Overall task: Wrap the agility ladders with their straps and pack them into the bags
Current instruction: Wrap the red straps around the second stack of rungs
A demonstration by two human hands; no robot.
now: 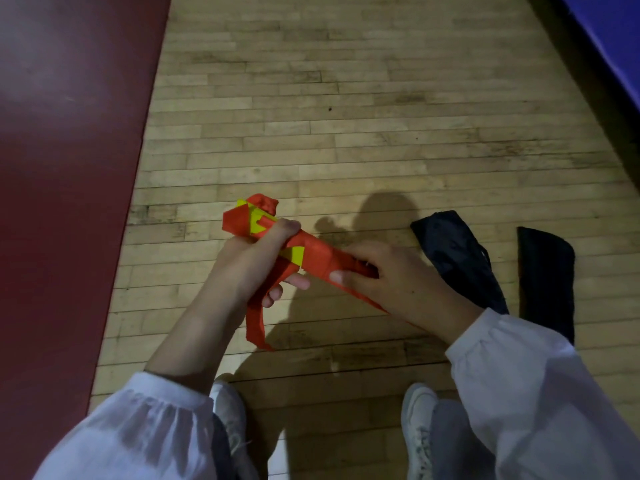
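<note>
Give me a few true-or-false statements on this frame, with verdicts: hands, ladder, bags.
1. The left hand and the right hand both grip the folded ladder bundle. True.
2. The ladder bundle is already inside a bag. False: it is in the hands; the crumpled bag and the flat bag lie apart from it on the wooden floor.
3. A loose red strap end hangs below the left hand. True.
4. Both bags lie on the red mat. False: they lie on the wood, and the red mat is on the opposite side.
</note>
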